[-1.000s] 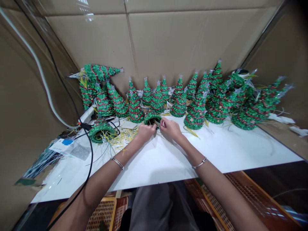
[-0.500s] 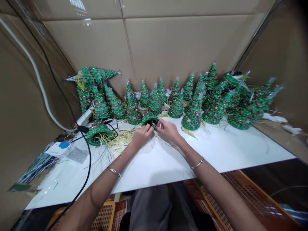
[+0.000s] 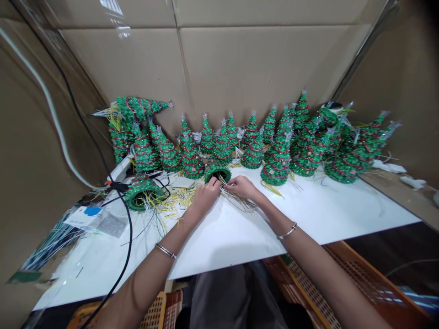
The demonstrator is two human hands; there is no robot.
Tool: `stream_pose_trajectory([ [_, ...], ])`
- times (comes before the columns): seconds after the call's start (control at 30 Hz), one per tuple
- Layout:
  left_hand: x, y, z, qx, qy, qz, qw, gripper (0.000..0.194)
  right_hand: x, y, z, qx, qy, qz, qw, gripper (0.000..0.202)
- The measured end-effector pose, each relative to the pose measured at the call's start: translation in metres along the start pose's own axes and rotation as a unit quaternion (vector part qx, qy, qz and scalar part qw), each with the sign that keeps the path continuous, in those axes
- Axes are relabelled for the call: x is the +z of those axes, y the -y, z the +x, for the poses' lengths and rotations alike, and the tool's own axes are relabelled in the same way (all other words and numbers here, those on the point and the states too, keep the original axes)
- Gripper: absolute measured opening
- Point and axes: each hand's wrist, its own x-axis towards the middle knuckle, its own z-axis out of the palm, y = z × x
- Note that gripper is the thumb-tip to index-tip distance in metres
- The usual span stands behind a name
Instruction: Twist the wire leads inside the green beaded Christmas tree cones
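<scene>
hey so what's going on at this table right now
A person's left hand and right hand are at the open base of a tipped green tree, among thin wires coming out of it; the exact grip is hard to see. More trees stand behind, and another lies at the left, beside scattered yellow wire pieces.

rough tinsel-like tree, smooth plastic-looking wires, shiny metal bracelet, matt cardboard wall
</scene>
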Motion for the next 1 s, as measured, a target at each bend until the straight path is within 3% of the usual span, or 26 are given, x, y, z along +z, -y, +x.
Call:
stream_pose_trajectory([
  [0.13, -0.003, -0.002, -0.001, -0.015, 0.012, 0.001, 1.000, 0.031, 0.004, -0.003, 0.003, -0.003, -0.006, 0.056, 0.998, 0.032],
  [0.37, -0.004, -0.003, -0.003, -0.043, -0.014, -0.005, 0.999, 0.034, 0.004, -0.002, 0.001, -0.024, -0.054, 0.082, 0.995, 0.028],
  [0.57, -0.004, -0.001, 0.000, -0.037, -0.006, -0.011, 0.999, 0.034, 0.009, 0.003, -0.002, 0.030, 0.028, 0.301, 0.953, 0.029],
  [0.7, -0.006, 0.001, 0.000, -0.009, -0.010, 0.004, 1.000, 0.034, 0.006, 0.010, -0.006, 0.042, 0.051, 0.360, 0.930, 0.025],
  [0.87, -0.008, 0.009, -0.004, 0.033, -0.046, 0.008, 0.998, 0.031, 0.005, 0.004, -0.003, 0.042, 0.066, 0.356, 0.931, 0.027],
  [1.0, -0.005, 0.013, -0.006, 0.017, -0.055, -0.023, 0.998, 0.034, 0.004, -0.001, -0.003, 0.007, 0.048, 0.252, 0.966, 0.032],
])
